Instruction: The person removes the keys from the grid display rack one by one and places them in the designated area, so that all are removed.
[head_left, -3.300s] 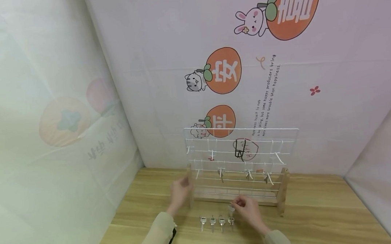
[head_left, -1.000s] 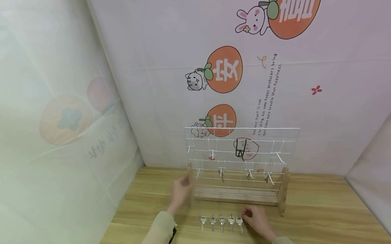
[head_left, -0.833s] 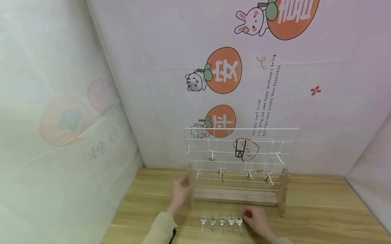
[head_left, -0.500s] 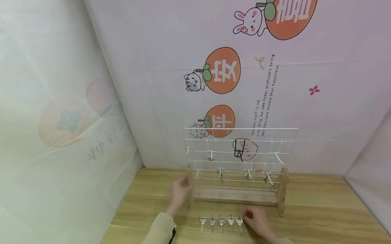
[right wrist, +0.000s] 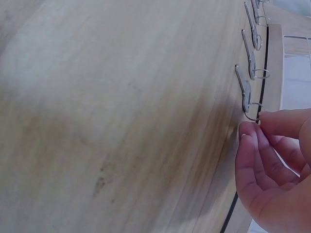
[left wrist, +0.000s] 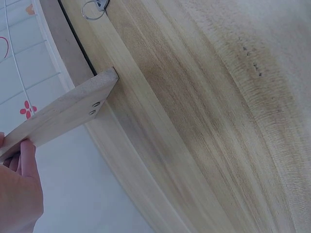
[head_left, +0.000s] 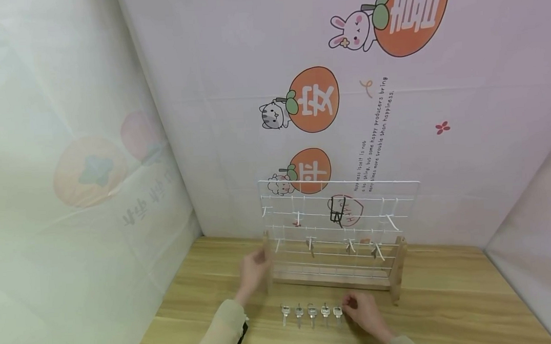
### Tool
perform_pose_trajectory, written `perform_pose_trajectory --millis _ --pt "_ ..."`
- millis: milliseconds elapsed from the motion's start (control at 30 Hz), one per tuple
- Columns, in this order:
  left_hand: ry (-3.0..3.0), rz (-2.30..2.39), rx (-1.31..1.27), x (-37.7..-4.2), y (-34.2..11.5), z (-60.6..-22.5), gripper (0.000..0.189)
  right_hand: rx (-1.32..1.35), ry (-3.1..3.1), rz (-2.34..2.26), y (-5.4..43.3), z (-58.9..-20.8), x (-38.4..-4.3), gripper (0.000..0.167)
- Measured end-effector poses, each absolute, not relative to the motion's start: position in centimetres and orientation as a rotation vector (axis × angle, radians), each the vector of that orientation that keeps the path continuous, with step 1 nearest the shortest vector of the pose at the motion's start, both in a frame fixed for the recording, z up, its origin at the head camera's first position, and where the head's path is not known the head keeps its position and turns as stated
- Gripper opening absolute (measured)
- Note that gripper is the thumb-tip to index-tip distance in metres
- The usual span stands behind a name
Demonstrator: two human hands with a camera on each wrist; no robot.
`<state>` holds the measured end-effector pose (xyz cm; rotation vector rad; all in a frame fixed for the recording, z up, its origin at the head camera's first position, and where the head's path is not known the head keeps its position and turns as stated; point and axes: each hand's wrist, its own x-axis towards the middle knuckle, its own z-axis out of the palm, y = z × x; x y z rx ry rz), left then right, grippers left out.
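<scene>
Several silver keys with wire rings lie in a row on the wooden table in front of a white wire rack (head_left: 338, 183) with wooden ends. My right hand (head_left: 362, 309) is at the row's right end, thumb and finger pinching the ring of the last key (head_left: 338, 313). In the right wrist view, that key's ring (right wrist: 251, 117) sits at the fingertips, its blade pointing away from the hand (right wrist: 277, 160). My left hand (head_left: 254, 270) grips the rack's left wooden upright (left wrist: 63, 109), fingers on one side and thumb on the other in the left wrist view.
White hooks stick out from the rack; keys (head_left: 350, 245) hang on some lower ones. A small black wire piece (head_left: 337, 210) is on the upper grid. White printed cloth (head_left: 237, 143) encloses the table at the back and sides.
My right hand has brought a key from above the row to its right end, where it now lies beside the others. Lately that key has turned slightly straighter. The left hand stays put.
</scene>
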<state>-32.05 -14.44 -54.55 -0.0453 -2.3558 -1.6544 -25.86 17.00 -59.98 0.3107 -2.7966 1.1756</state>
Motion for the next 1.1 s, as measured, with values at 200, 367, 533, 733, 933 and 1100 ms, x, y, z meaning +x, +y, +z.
perform_pose_trajectory --millis 200,367,533,733,933,1100 --pt "-2.374 -1.650 -0.027 -32.0 -14.4 -54.5 0.040 0.294 -2.778 1.206 16.9 -59.0 -25.9 0.011" --pt "-2.375 -1.630 -0.039 -32.0 -14.4 -54.5 0.042 0.278 -2.753 1.225 16.5 -57.8 -26.1 0.011" --pt "-2.367 -1.653 -0.035 -32.0 -14.4 -54.5 0.039 0.286 -2.707 1.221 16.1 -57.0 -26.6 0.011" --pt "-2.365 -1.634 -0.042 -32.0 -14.4 -54.6 0.037 0.244 -2.679 1.255 15.5 -55.5 -26.8 0.011" --pt "-2.365 -1.632 -0.037 -32.0 -14.4 -54.6 0.038 0.232 -2.659 1.251 14.7 -53.8 -26.7 0.011" --pt "-2.355 -1.630 -0.057 -32.1 -14.5 -54.8 0.038 0.287 -2.573 1.259 13.7 -52.5 -26.5 0.010"
